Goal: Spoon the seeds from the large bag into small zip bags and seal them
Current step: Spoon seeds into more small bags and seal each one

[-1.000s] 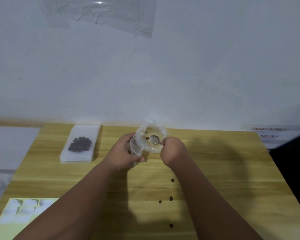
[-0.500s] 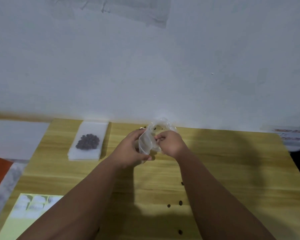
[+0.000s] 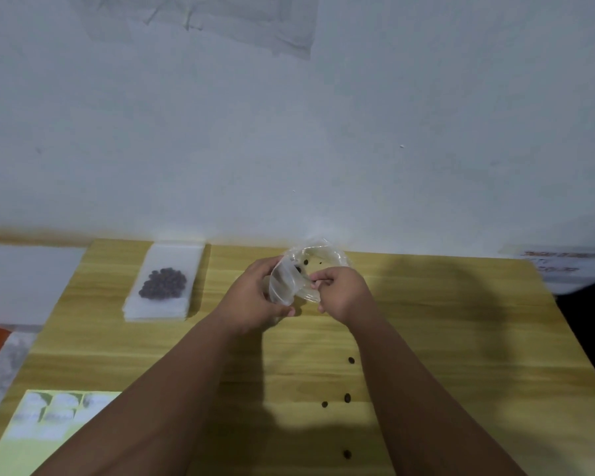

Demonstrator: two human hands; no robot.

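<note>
A crumpled clear plastic bag (image 3: 327, 257) stands at the far middle of the wooden table (image 3: 461, 338), its round mouth open, with a few dark seeds inside. My left hand (image 3: 251, 300) grips the bag's left side, where the plastic is folded over. My right hand (image 3: 340, 293) is closed at the bag's front rim, pinching a thin handle that looks like the spoon (image 3: 315, 280); its bowl is hidden. A stack of small zip bags (image 3: 172, 255) lies to the far left, and the top one holds a pile of dark seeds (image 3: 163, 287).
Several loose seeds (image 3: 347, 397) lie on the table near my right forearm. A yellow-green printed sheet (image 3: 49, 434) sits at the near left corner. A white wall rises just behind the table, and a printed paper (image 3: 557, 266) lies beyond the far right corner.
My right hand has drawn back from deep in the bag's mouth to its front rim, and the spoon bowl is no longer visible. The view has shifted slightly.
</note>
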